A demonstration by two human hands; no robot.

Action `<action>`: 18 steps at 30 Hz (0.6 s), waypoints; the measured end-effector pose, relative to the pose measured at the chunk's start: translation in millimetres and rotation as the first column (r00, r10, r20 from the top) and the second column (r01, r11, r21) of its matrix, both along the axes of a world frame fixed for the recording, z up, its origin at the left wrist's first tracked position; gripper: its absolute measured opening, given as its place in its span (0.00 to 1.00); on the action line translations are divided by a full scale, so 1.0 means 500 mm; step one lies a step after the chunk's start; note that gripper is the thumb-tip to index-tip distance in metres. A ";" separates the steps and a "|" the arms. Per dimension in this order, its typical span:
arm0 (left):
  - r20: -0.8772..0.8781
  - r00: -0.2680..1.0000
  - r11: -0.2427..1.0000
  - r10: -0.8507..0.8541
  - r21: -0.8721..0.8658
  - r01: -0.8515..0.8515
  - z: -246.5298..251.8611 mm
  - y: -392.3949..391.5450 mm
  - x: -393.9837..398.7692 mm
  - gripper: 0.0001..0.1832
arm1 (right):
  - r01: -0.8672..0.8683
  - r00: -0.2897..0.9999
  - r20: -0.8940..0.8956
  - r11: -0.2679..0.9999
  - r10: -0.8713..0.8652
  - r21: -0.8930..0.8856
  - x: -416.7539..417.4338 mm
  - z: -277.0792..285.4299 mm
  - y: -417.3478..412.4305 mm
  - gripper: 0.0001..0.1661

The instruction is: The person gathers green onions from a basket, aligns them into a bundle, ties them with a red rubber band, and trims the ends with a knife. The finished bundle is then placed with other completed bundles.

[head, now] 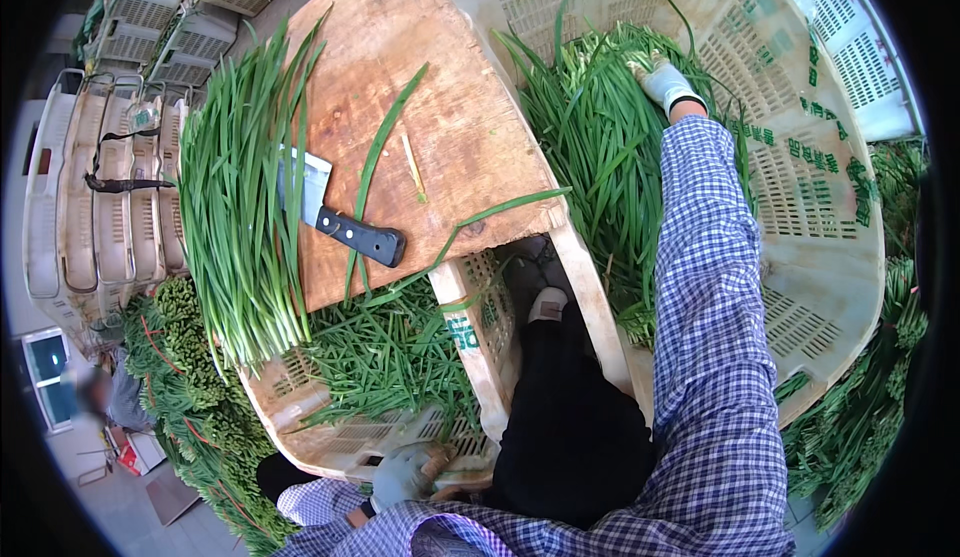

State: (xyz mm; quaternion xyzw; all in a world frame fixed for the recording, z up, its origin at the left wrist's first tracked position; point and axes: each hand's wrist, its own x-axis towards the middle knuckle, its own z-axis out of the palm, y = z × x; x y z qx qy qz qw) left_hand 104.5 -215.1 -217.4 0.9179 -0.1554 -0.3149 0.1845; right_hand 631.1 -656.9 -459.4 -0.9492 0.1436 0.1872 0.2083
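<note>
My right hand (666, 85), in a light glove with bare-looking fingertips, reaches into the large white plastic basket (814, 257). Its fingers touch the pale stem ends of a heap of garlic chives (592, 136); whether they grip any is unclear. Low in the picture, my left hand (409, 474), also gloved, is curled near the rim of a second basket (281, 414). A wooden board (450, 129) carries a long bunch of chives (240, 197) along its left side. Beside that bunch lies a cleaver (360, 234) with a black handle, its blade partly covered by leaves.
Loose chive pieces (397, 354) fill the second basket under the board's edge. Stacked white crates (105, 197) stand at left. Bundled green stalks (202, 407) line the lower left, with more stalks (862, 407) at right. A person (127, 392) is farther back at left.
</note>
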 end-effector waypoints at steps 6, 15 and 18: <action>0.029 0.999 0.998 0.037 -0.041 -0.036 -0.018 0.003 -0.021 0.28 | -0.393 0.878 -0.272 0.918 0.394 0.060 -0.020 0.133 0.095 0.63; -0.016 0.986 0.968 0.165 -0.191 -0.165 0.015 -0.008 -0.005 0.30 | -0.351 0.928 -0.008 0.882 0.373 0.314 -0.142 0.138 0.166 0.64; -0.003 0.959 0.916 0.285 -0.294 -0.273 0.028 -0.002 0.010 0.29 | -0.416 0.897 0.028 0.821 0.441 0.391 -0.173 0.182 0.170 0.61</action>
